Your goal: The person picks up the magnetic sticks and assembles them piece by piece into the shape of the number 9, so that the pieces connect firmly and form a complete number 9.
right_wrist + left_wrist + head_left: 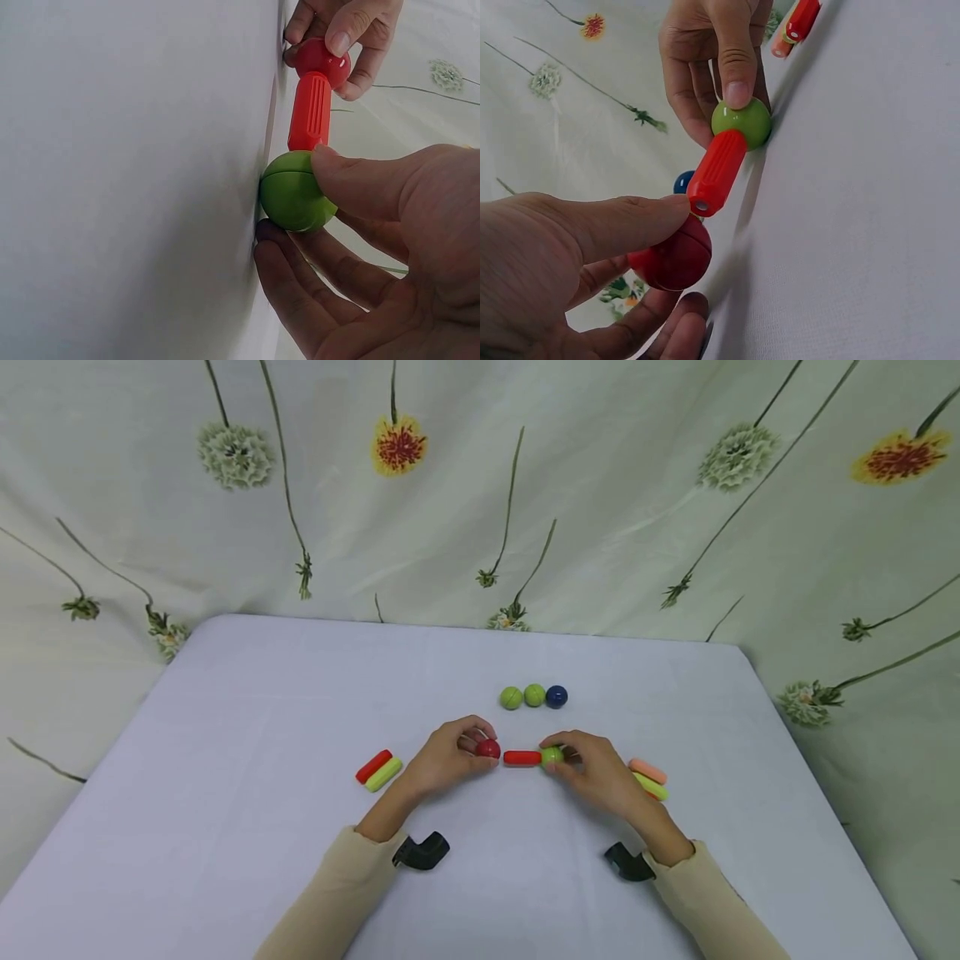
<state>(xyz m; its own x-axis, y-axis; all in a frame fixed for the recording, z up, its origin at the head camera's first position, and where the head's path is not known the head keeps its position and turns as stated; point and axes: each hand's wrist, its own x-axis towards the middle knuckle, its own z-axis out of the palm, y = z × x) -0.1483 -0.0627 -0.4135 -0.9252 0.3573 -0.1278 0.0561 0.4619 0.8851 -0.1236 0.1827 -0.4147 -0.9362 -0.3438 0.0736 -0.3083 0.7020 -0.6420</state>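
Rod (522, 757), red, ribbed, rigid plastic, lies on table (225, 710). Right hand (600, 774) pinches green ball (552, 756) on its end; left hand (448, 758) pinches red ball (488, 748). Judged light, balls slick; hold by the ribs.

Red ball (488, 748), green ball (552, 756), red rod (522, 758)

- Rod (522, 757) lies flat mid-table (225, 710), one ball (488, 748) just off its left end in the left hand (448, 758), another ball (552, 756) touching its right end in the right hand (600, 770).
- Row of three balls (534, 696) sits behind them.
- Pair of rods (379, 770) left of the hands, another pair (648, 778) to the right.
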